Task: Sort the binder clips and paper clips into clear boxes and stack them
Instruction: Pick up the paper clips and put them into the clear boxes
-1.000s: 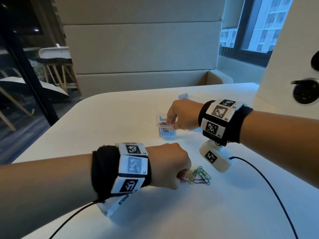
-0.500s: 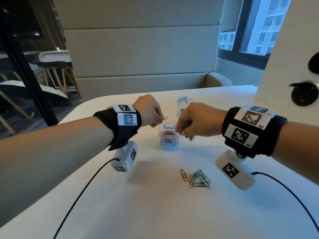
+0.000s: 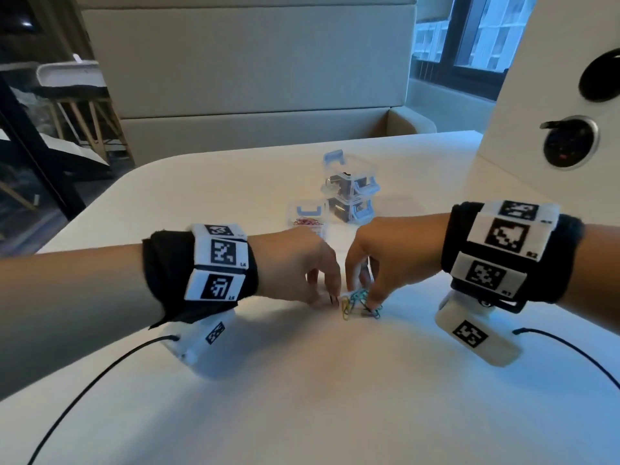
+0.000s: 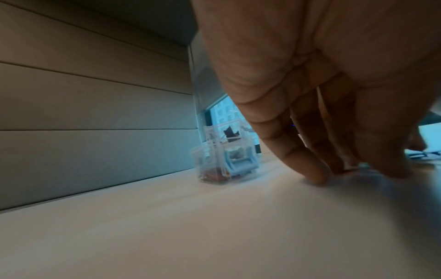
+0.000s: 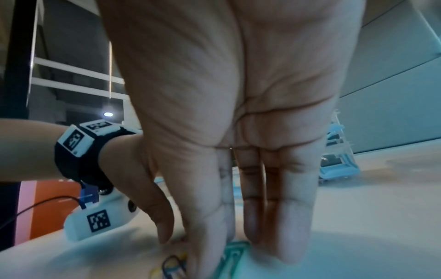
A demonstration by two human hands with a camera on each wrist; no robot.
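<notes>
A small pile of coloured paper clips (image 3: pixel 359 303) lies on the white table (image 3: pixel 302 380), with both hands lowered onto it. My left hand (image 3: pixel 330 298) pinches a red paper clip (image 3: pixel 334 299) at the pile's left edge; its fingertips (image 4: pixel 317 175) touch the table. My right hand (image 3: pixel 364 297) presses straight fingers (image 5: pixel 281 236) on the teal clips (image 5: pixel 235 250), thumb apart. Behind the hands stands an open clear box (image 3: pixel 307 218) with paper clips inside. To its right is a stack of two clear boxes (image 3: pixel 350 199) holding dark binder clips.
A clear piece with a blue latch (image 3: pixel 333 157) sits behind the stack. A white panel with round sockets (image 3: pixel 570 142) rises at the table's right. Black cables (image 3: pixel 100 374) trail from both wrists. A beige sofa back (image 3: pixel 251 78) stands past the far edge.
Both hands have come back from the open box down to the loose paper clips. The left hand no longer holds the clip it carried over the box.
</notes>
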